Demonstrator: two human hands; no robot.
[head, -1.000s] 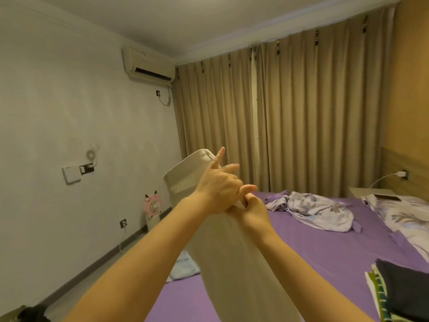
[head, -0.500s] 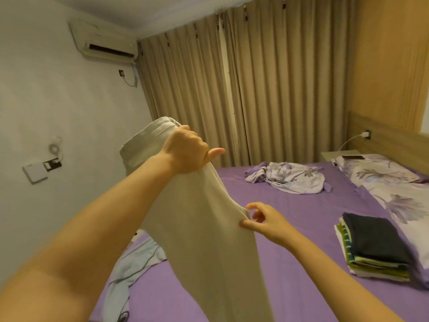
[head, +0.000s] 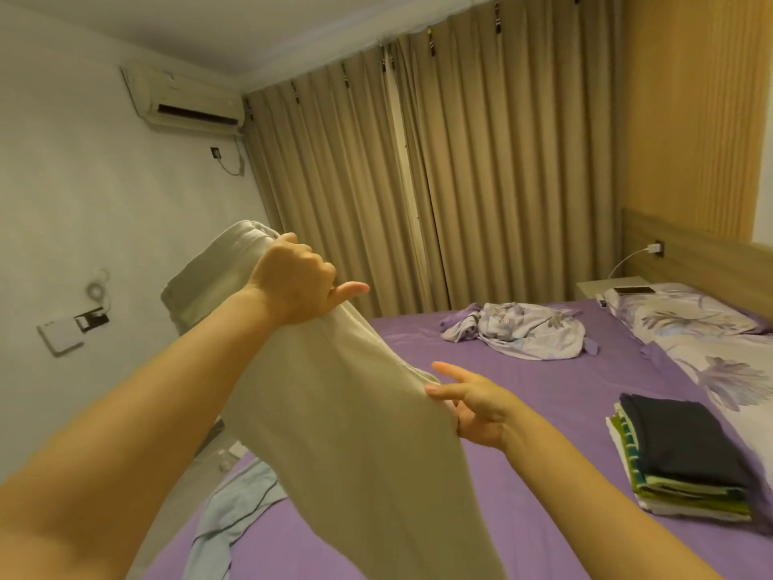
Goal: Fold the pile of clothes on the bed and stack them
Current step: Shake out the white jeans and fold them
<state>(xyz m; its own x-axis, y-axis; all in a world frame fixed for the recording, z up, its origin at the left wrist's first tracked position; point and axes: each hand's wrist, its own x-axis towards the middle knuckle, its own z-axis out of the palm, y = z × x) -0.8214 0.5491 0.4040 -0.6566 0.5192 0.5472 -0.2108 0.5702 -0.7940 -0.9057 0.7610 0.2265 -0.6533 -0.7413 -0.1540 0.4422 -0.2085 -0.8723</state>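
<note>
I hold a long cream garment [head: 347,433] up in the air over the left side of the purple bed [head: 523,412]. My left hand [head: 293,282] grips its top edge, fingers curled into the cloth, thumb sticking out. Lower down, my right hand [head: 472,406] pinches the garment's right edge, with the index finger extended. The cloth hangs down past the bottom of the view. A stack of folded clothes [head: 677,454] with a dark piece on top lies at the bed's right side.
A crumpled floral cloth [head: 523,332] lies at the far end of the bed. A light blue garment [head: 234,512] drapes over the bed's left edge. Floral pillows [head: 686,316] and a bedside table with a phone [head: 633,290] are at right. Curtains fill the back wall.
My two hands, first together at the garment's top, have parted. The right hand slid down the right edge while the left stays high. My view turned right, showing the folded stack.
</note>
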